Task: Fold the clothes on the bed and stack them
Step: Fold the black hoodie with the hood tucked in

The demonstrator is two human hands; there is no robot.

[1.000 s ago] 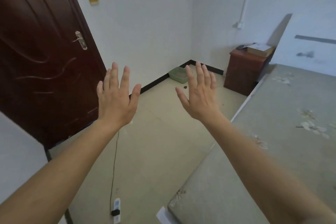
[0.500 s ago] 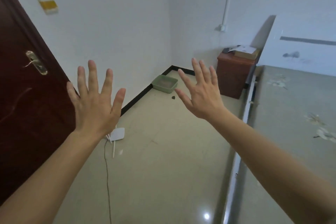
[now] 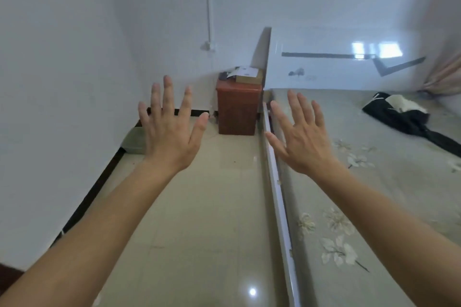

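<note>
The clothes [image 3: 404, 117] lie in a crumpled, unfolded heap on the far right of the bed [image 3: 374, 194], near the white headboard [image 3: 336, 62]. Most of the heap is black cloth, with a white piece bunched on top and a thin white stripe at its far end. A black length trails from it toward the near right and is cut off by the frame edge. How many garments make up the heap cannot be told.

Both hands are raised in front, well apart from the clothes. The left hand [image 3: 172, 137] is over the floor [image 3: 199, 207] and the right hand [image 3: 303, 142] over the left edge of the bed. The grip of each is apart, fingers straight and spread, backs to the camera, holding nothing.

A brown bedside cabinet [image 3: 238, 109] stands at the far end of the floor, against the headboard's left side. The things on top of it look like a book and papers [image 3: 248, 75], but they are too blurred to be sure. A greenish tray [image 3: 133, 143] by the left wall is mostly hidden behind the left hand. At the far right only a strip of curtain [image 3: 446, 75] shows. Both forearms run out of the lower edge.
</note>
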